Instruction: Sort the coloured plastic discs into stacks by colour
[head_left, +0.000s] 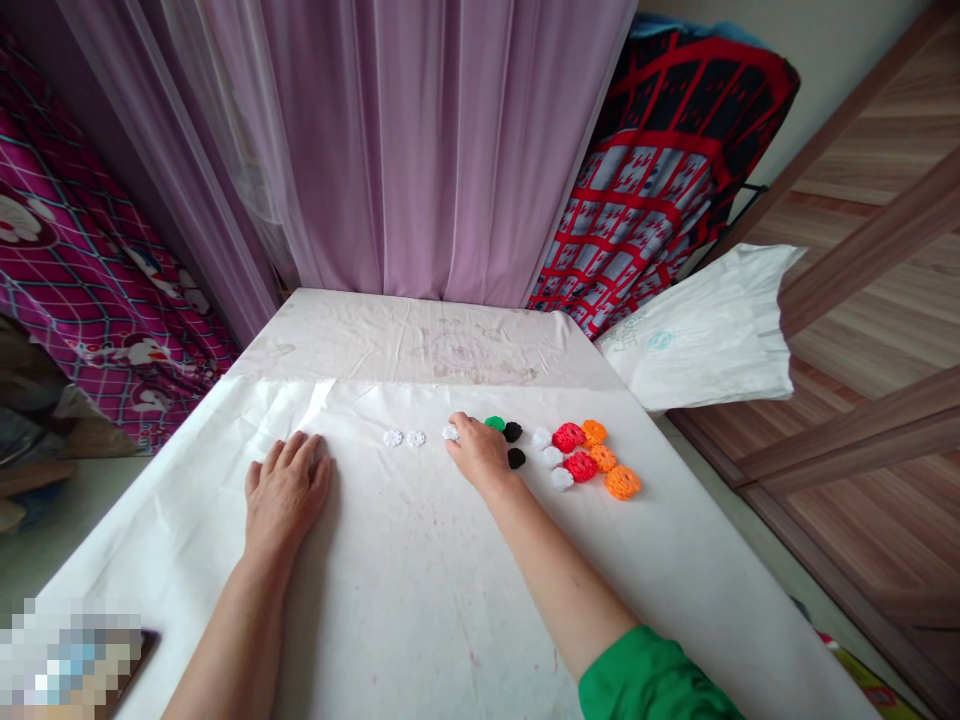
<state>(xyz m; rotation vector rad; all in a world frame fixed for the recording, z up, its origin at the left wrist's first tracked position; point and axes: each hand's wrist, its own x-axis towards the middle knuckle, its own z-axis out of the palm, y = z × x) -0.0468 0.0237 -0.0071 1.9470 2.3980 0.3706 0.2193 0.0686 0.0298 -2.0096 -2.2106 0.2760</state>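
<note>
My left hand (289, 488) lies flat on the white-covered table (390, 580), fingers slightly apart and nothing in them. My right hand (482, 450) has its thumb and fingers closed on a small white crochet flower (451, 433), low over the cloth or touching it. To its left, a white crochet flower (416, 438) and another white flower (392, 438) sit side by side. Just beyond my right hand are a green crochet piece (495, 423), a black piece (513, 432) and a second black piece (516, 458), partly hidden by the hand.
Farther right lie white pieces (551, 456), red crochet pieces (568, 437) and orange ones (622, 483). A white plastic bag (712, 340) hangs by the table's right edge. Purple curtains (435, 150) close off the far side. A pixelated object (67, 665) is at the near left corner.
</note>
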